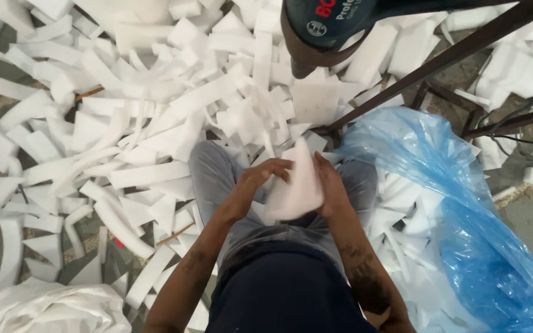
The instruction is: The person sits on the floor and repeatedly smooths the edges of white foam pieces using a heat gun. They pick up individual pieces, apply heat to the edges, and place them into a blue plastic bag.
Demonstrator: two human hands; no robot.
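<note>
blue plastic bag [464,203], dark power tool [328,24]

Workshop: foam offcuts [155,123], power tool [328,28]

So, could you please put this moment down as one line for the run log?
left hand: holds white foam piece | right hand: holds same piece | blue plastic bag: at right | foam offcuts: cover floor

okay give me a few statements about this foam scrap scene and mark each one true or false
1. Both hands, left hand and right hand, hold one white foam piece. True.
2. The plastic bag on the person's right is green. False: it is blue and translucent.
3. White foam offcuts cover the floor ahead. True.
4. The blue bag holds no foam. False: white pieces show inside it.
</note>
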